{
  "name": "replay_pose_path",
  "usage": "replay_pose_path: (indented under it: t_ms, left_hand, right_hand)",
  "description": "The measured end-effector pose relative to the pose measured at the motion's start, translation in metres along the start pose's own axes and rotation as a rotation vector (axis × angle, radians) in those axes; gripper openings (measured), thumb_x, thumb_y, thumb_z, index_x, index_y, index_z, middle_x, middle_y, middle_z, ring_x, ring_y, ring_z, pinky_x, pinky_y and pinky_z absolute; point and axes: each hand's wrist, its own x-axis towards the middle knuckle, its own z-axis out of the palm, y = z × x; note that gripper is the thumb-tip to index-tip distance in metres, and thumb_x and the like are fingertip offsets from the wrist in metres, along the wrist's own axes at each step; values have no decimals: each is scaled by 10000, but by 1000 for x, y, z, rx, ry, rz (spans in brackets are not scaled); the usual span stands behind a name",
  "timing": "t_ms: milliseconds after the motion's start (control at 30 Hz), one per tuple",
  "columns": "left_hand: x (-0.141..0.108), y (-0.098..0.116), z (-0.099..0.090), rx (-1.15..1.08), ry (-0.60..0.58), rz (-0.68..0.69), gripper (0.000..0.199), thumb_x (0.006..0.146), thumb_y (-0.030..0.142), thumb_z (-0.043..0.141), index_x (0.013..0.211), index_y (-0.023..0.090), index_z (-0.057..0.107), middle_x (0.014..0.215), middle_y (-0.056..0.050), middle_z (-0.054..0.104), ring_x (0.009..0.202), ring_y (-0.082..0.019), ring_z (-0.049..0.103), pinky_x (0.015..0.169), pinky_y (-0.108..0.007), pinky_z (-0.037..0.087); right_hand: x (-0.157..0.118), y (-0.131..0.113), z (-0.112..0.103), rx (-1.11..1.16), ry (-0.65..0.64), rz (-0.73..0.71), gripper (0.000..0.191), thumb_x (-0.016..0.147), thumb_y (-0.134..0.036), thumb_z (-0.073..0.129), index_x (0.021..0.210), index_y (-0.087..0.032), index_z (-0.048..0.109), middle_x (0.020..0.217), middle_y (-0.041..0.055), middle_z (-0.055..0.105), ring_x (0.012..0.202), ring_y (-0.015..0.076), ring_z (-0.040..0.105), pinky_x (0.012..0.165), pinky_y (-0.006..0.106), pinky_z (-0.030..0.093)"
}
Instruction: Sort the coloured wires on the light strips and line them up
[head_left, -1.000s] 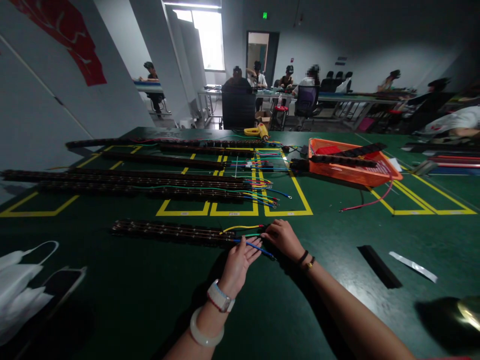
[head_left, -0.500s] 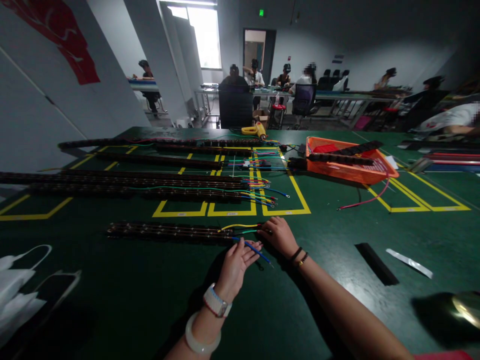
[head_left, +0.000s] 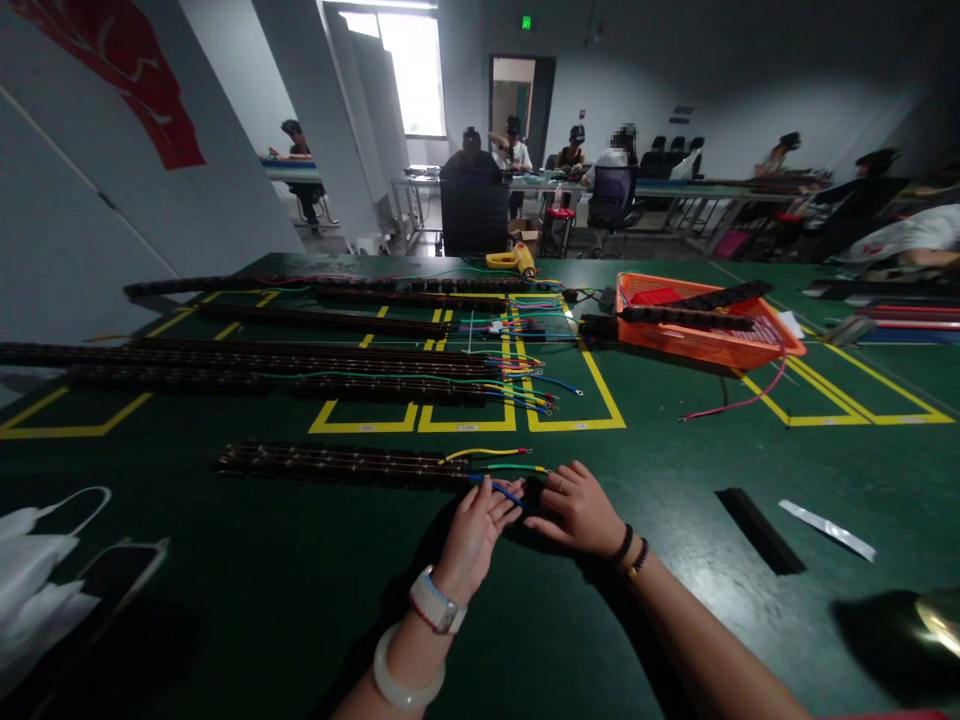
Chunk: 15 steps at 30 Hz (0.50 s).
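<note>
A dark wired strip (head_left: 345,463) lies across the green table, with yellow, green and blue wires at its right end. My left hand (head_left: 476,525) is palm up, the blue wire (head_left: 504,490) between its thumb and fingers. Just right of it is my right hand (head_left: 581,508), palm down with curled fingers, near the blue wire's end; whether it grips anything is hidden. The yellow wire (head_left: 487,453) and green wire (head_left: 510,467) lie loose above my hands, with small terminals at their tips.
Bundled strips (head_left: 300,370) lie farther back over yellow tape outlines. An orange basket (head_left: 705,345) and a yellow heat gun (head_left: 512,262) stand behind. A black strip (head_left: 760,530) and a white strip (head_left: 826,529) lie right; a white bag (head_left: 37,580) is left. People sit beyond.
My right hand has moved right and toward me, leaving the yellow and green wire ends. It now covers the blue wire's end. My left hand has barely moved.
</note>
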Motion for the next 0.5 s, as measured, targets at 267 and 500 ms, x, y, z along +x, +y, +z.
replay_pose_path:
  t_ms: [267,500]
  left_hand:
    - [-2,5,3,47,31,-49,329,882,412,411,952,120,545,1155,-191,610,1055,-249,614,1020,-447,450]
    - [-39,7,18,547,-243,-238,477,792,610,451,876,146,526,674,-95,682,564,-173,648,491,-210,460]
  right_hand:
    - [-5,0,12,-78,65,52,310,900,-298,484,622,-165,510,664,28,494,684,141,387,672,296,253]
    - [-2,9,17,-166,-2,162,300,917,-367,475,699,-170,537,711,32,532,697,153,421,685,300,256]
